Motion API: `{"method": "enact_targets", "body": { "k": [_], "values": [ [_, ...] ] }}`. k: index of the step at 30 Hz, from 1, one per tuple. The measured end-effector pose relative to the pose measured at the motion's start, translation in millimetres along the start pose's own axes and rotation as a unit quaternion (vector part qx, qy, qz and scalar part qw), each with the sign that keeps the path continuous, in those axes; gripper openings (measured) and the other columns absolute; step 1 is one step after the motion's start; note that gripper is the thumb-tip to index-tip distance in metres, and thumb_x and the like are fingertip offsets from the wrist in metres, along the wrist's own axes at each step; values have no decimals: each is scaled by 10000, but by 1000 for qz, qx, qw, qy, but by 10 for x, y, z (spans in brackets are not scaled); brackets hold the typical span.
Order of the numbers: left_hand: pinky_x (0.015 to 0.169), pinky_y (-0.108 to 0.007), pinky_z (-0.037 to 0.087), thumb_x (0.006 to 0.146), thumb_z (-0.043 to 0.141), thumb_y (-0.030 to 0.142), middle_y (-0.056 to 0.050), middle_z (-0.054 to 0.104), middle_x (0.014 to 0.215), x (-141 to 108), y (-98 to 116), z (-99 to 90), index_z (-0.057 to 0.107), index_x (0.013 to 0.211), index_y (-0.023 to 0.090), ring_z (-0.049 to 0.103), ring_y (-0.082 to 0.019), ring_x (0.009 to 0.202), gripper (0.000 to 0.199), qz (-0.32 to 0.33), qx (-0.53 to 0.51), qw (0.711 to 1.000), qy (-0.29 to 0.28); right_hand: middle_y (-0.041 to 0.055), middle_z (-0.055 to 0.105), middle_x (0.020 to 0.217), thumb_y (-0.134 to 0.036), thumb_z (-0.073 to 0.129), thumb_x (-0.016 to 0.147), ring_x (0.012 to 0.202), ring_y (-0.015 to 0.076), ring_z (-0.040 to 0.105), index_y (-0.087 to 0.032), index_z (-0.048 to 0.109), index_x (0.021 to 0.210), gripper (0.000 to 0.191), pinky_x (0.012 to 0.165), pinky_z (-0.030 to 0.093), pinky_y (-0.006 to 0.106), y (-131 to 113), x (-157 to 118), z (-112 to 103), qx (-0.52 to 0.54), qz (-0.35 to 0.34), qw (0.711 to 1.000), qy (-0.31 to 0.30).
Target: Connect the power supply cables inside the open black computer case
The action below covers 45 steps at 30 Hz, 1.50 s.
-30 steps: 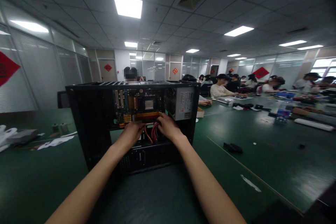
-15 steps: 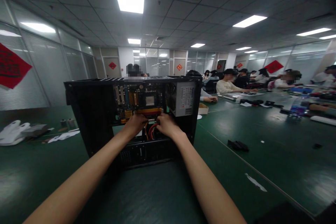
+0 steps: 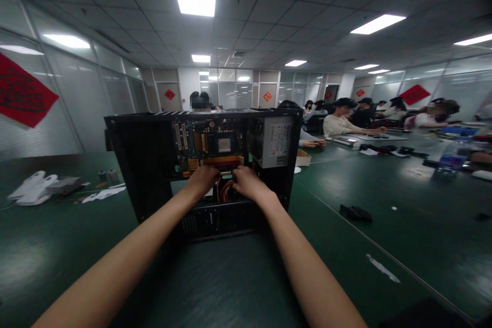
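Note:
An open black computer case stands on the table in front of me, its inside facing me. Both hands reach into it at the lower edge of the motherboard. My left hand is closed, fingertips bent inward just under the orange and yellow memory slots. Opposite it, my right hand is closed too, beside a bundle of red, orange and black wires. A small pale strip shows between the fingertips. What the fingers grip is hidden. The power supply sits at the upper right.
On the green table lie a white plastic bag and a grey block at left. To the right are a black bundle, a paper scrap and a water bottle. Several people sit at the far tables.
The whole view has shifted slightly, so the case appears a little farther right. Both hands stay at the same spot inside the case, with only slight finger movement.

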State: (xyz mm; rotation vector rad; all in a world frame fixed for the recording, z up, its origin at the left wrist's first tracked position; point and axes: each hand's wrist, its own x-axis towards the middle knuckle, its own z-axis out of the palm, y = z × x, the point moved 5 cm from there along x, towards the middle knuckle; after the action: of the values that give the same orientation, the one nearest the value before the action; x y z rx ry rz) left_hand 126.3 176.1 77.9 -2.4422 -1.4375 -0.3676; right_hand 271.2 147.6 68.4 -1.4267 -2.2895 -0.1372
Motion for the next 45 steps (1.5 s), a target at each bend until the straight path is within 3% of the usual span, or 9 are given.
{"method": "enact_targets", "body": {
  "k": [7,15,25,34,45],
  "values": [
    [764,-275,493,867,549,205,-95,743,973,-18,-37,-6,745,999,210,695,-220,902,236,-21,-47,999,3,105,598,1090,-108,522,891,985,207,615,-142,629,1011,165,805,447,260,-110,-36,-22,-36,-55,998,-15],
    [835,-285,495,853,588,194,-85,749,974,-26,-77,29,751,994,238,688,-217,952,220,-7,-101,995,18,108,562,1130,-65,395,938,979,211,620,-139,565,1109,252,801,465,292,-206,202,20,-113,-151,982,-26],
    [811,-300,498,864,564,206,-109,749,1008,-4,-114,103,743,998,191,695,-245,953,224,12,-102,994,28,133,575,1130,-79,376,947,1032,229,608,-114,566,1085,238,862,478,310,-146,239,34,-128,-109,986,-13],
    [776,-286,488,915,493,244,-111,752,967,-5,-57,75,749,947,171,696,-225,893,268,6,-114,993,26,150,632,1113,-81,395,929,984,258,646,-119,574,1092,244,807,488,323,-98,277,84,-98,-62,993,-19],
    [764,-281,483,911,465,244,-109,743,901,-33,-13,41,751,926,181,690,-217,863,293,1,-93,995,18,105,699,1042,-93,507,911,1005,185,634,-119,673,1036,210,863,440,244,88,181,102,6,-56,998,25]
  ]
}}
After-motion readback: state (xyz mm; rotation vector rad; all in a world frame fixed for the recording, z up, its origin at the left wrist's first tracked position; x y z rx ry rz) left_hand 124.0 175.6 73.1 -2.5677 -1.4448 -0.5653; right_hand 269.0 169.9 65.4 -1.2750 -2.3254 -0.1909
